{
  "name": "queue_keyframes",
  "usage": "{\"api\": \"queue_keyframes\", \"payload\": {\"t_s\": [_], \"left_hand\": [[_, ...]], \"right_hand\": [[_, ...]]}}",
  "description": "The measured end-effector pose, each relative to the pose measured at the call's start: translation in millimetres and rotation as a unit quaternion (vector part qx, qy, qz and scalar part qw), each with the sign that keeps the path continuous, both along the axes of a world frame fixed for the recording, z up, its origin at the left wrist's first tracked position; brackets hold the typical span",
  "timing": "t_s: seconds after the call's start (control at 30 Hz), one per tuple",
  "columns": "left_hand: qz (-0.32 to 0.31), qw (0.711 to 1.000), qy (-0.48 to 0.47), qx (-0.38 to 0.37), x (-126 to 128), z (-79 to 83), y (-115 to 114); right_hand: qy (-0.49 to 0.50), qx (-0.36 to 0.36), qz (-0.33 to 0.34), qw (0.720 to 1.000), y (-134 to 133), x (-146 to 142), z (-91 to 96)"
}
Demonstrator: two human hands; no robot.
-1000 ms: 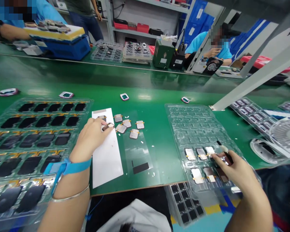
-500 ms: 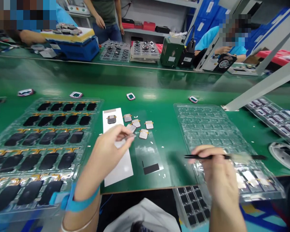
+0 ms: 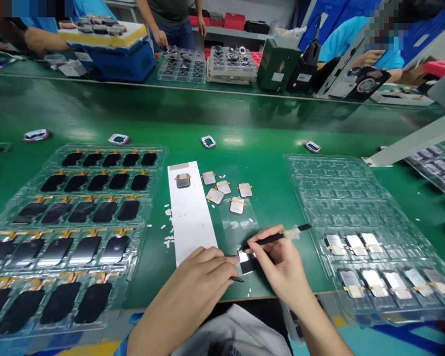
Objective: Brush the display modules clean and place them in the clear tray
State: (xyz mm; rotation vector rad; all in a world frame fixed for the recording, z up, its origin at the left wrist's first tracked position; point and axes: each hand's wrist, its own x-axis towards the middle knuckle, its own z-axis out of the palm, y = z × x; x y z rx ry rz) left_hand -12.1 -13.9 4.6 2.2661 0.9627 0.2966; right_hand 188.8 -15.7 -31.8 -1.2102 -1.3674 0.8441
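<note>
Both hands are bare. The left hand (image 3: 196,282) runs back into a bare left forearm (image 3: 159,321), and the right hand (image 3: 282,262) into a bare right forearm (image 3: 319,326), each reaching the near edge of the view with no cuff or sleeve showing. A small strip of blue (image 3: 134,317) shows beside the left forearm, too little to tell what it is. Between the arms, along the near edge, lies a white garment (image 3: 237,331) with a dark patch (image 3: 222,347) at its lower edge.
</note>
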Motion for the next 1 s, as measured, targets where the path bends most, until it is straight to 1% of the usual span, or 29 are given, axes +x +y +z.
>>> {"api": "queue_keyframes", "payload": {"t_s": [0.23,0.33,0.4,0.57,0.63,0.7,0.83,0.9,1.0], "left_hand": [[-0.018,0.999,0.033,0.022,3.9,2.5,3.2],[-0.016,0.999,0.033,0.015,4.1,1.6,2.5],[0.006,1.0,0.021,0.001,4.8,0.5,2.8],[0.095,0.993,-0.05,-0.045,10.8,-0.2,8.4],[0.126,0.988,-0.07,-0.059,15.0,0.9,11.4],[0.148,0.982,-0.094,-0.074,19.4,1.9,13.8],[0.178,0.968,-0.147,-0.093,26.8,0.5,17.4],[0.19,0.965,-0.159,-0.089,29.3,-1.5,19.4],[0.209,0.958,-0.18,-0.073,31.6,-4.1,21.3]], "right_hand": [[0.023,-0.032,-0.009,0.999,0.6,-1.8,0.2],[0.018,-0.031,-0.011,0.999,1.5,-3.2,-0.1],[0.035,-0.033,-0.023,0.999,1.9,-2.2,0.9],[0.152,-0.037,-0.075,0.985,-1.1,4.9,9.6],[0.178,-0.024,-0.084,0.98,-3.1,2.8,16.0],[0.183,0.007,-0.088,0.979,-3.8,-4.6,23.6],[0.181,0.062,-0.069,0.979,1.0,-25.8,36.6],[0.18,0.075,-0.056,0.979,4.7,-33.6,39.2],[0.176,0.107,-0.047,0.977,7.9,-40.2,37.6]]}}
